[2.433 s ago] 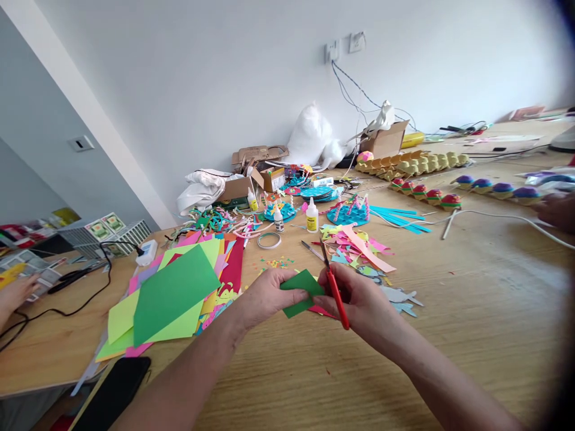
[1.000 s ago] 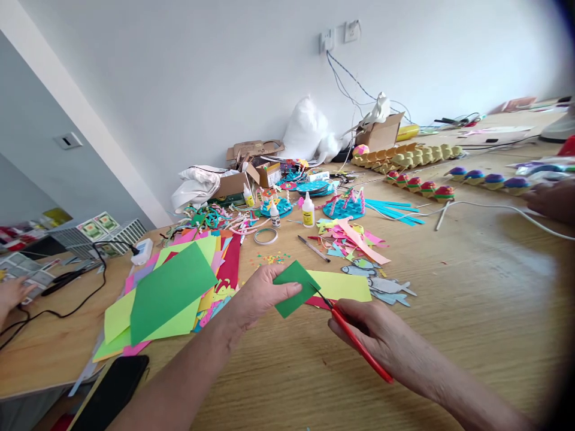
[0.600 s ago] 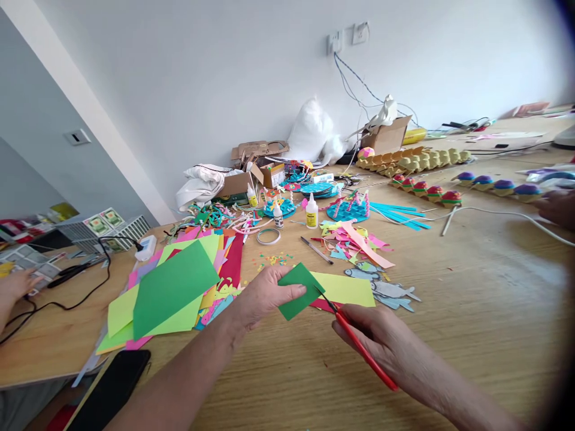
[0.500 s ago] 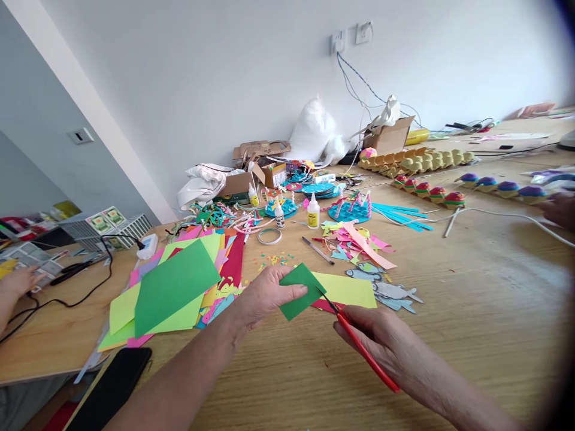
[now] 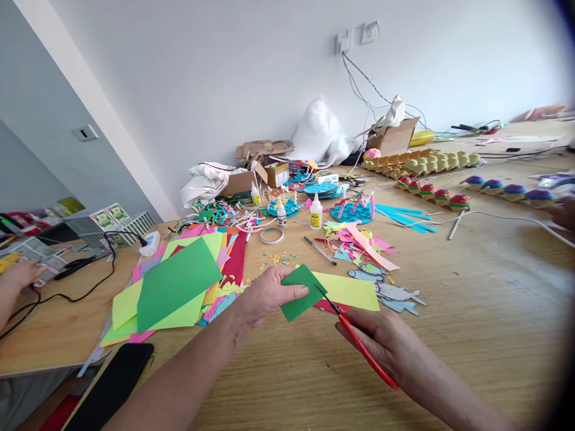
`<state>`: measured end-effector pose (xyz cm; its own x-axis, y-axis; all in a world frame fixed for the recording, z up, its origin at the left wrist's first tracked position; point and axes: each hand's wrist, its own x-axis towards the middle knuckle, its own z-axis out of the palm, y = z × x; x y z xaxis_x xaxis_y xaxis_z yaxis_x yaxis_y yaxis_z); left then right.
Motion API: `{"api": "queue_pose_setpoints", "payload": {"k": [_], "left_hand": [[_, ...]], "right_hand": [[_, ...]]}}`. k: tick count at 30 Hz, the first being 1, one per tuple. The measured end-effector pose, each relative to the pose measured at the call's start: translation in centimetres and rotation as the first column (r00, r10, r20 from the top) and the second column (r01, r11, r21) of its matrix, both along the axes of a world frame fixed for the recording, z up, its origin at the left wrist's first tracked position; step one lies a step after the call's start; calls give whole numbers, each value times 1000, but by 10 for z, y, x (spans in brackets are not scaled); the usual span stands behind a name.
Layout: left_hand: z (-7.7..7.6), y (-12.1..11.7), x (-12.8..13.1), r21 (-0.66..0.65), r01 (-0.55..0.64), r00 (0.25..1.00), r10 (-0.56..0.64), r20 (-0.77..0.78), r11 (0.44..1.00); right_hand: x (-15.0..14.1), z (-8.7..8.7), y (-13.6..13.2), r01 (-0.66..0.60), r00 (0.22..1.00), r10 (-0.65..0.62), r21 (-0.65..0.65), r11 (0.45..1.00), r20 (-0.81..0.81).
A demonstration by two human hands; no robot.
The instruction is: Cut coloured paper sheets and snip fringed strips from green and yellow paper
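Note:
My left hand (image 5: pixel 270 294) pinches a small green paper piece (image 5: pixel 300 305) between thumb and fingers, above the table. In my right hand (image 5: pixel 381 338) are red-handled scissors (image 5: pixel 363 353), my fingers wrapped round the handles. Their dark blades meet the right corner of the green paper. Beneath, on the table, lie a yellow-green paper strip (image 5: pixel 350 290) and a dark red sheet, mostly covered. Grey and blue paper fish (image 5: pixel 398 293) rest just right of the strip.
Coloured sheets (image 5: pixel 179 284) are stacked at left, near a black phone (image 5: pixel 128 365). Glue bottles (image 5: pixel 315 214), a pen (image 5: pixel 320 251) and paper scraps (image 5: pixel 359 239) lie beyond my hands. Painted egg-carton strips (image 5: pixel 433 193) sit at right. Other people's hands (image 5: pixel 20 272) show at both edges.
The whole view has shifted slightly, so things appear a little farther right. Both hands keep nearly the same pose, with the blades still at the green paper's corner.

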<state>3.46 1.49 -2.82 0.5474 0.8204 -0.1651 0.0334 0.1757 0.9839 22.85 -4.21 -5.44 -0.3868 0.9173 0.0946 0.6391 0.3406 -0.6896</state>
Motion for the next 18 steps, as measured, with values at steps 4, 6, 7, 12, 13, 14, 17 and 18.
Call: {"api": "queue_pose_setpoints", "payload": {"k": [4,6,7,12,13,14,17,18], "left_hand": [[2,-1,0,38,-24,1000,23,17,999],[2,-2,0,66,-38,999,39,-4,997],[3,-2,0,76,-42,999,44,-19,996],[2,-4,1,78,-15,999,17,-34,997],[1,-4,2,79,-4,1000,6,-25,997],[1,-5,3,81,4,1000,-3,-17,997],[-1,-6,5,73,12,1000,-11,-16,997],[-2,-6,5,65,15,1000,-13,-20,998]], "right_hand": [[-1,0,1,16,1000,-16,-14,1000,-4],[-2,0,1,14,1000,-15,-23,1000,-4],[-2,0,1,11,1000,-11,-26,1000,-4],[-3,2,-2,10,1000,-11,-81,997,-16],[-3,2,-2,12,1000,-14,-97,995,-21],[-3,3,-3,13,999,-16,-112,994,-27],[-3,4,-5,15,998,-24,-162,987,-54],[-3,5,-5,15,998,-27,-180,984,-62]]}}
